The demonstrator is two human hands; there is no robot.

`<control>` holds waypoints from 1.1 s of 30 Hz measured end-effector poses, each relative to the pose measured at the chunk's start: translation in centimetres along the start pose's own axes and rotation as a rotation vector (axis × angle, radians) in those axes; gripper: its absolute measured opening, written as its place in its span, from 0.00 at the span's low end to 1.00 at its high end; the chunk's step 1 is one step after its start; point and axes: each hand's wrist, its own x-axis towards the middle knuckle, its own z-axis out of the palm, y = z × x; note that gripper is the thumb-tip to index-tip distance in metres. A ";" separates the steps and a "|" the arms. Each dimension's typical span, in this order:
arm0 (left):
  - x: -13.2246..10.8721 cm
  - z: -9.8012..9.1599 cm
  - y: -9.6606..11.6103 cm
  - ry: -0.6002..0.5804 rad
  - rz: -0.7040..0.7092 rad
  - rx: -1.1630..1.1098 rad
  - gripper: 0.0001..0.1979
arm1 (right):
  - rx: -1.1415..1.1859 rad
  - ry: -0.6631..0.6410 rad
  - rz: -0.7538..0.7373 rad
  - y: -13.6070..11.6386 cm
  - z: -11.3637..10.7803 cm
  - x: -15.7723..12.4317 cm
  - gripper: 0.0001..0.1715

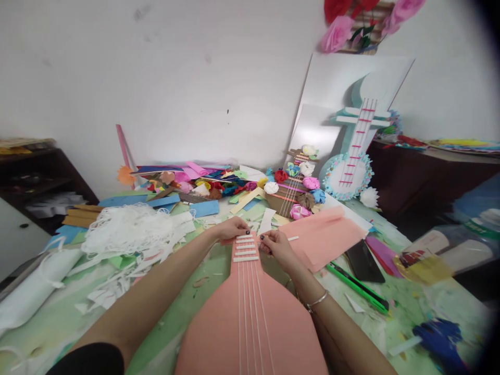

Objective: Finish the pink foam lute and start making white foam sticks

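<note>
Instrument point(219, 328): pink, narrow-necked, white-stringed; left hand point(230, 228), right hand point(278, 247) partly curled, holds unclear.

Pink instrument point(250, 320): one.
Hands: two, left hand point(233, 227) and right hand point(280, 246), at its neck.
Other instruments: two, brown instrument point(278, 200) and white-and-blue instrument point(353, 148), beyond it.
Green cutter point(357, 287): one, right of it.
Black phone point(365, 262): one, right of it.
Bracelet point(322, 298): one, right of its neck.

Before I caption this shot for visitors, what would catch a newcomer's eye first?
Probably the big pink lute-shaped body, low in the middle, with the left hand and right hand at its neck. Next come the teal-and-white instrument model before the white board, upper right, and the tangled white strips at left.
</note>
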 end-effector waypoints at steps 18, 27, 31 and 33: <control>-1.8 -1.5 -1.3 0.044 -0.143 -0.238 0.30 | 0.154 -0.044 0.180 -0.5 0.6 -1.5 0.30; -4.5 -1.8 -3.1 0.063 -0.143 -0.488 0.33 | 0.223 -0.009 0.209 -0.3 0.8 -1.6 0.34; -4.5 -2.0 -3.5 0.049 -0.153 -0.563 0.32 | 0.241 -0.010 0.209 -0.7 0.9 -1.8 0.32; -4.2 -1.9 -3.7 0.060 -0.142 -0.580 0.30 | 0.243 -0.012 0.199 -0.8 0.8 -1.8 0.31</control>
